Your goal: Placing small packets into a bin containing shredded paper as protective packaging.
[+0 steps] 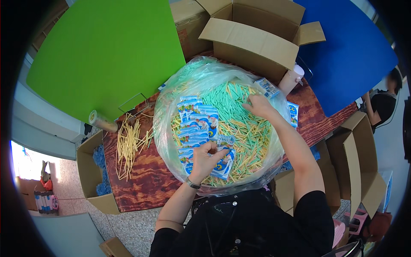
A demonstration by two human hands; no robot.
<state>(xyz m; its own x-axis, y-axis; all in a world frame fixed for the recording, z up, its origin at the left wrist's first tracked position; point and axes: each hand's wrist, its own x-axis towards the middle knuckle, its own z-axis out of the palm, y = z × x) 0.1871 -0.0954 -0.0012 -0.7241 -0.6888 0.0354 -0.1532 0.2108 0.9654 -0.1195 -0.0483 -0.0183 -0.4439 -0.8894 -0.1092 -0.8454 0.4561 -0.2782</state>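
Observation:
A large clear plastic bag lies spread on the table, full of thin green and yellow sticks. Several blue-and-white printed packets lie overlapping on the sticks at the left. My left hand is closed at the near side of this pile, its thumb across a blue-and-white packet. Farther right, my right hand reaches down into the green sticks with its fingers bent together. Whatever sits between those fingertips is hidden.
Loose pale yellow sticks lie on the red-brown table by a clear cup. An open cardboard box stands behind the bag, near a pale pink cylinder. Green and blue panels flank it. A person is far right.

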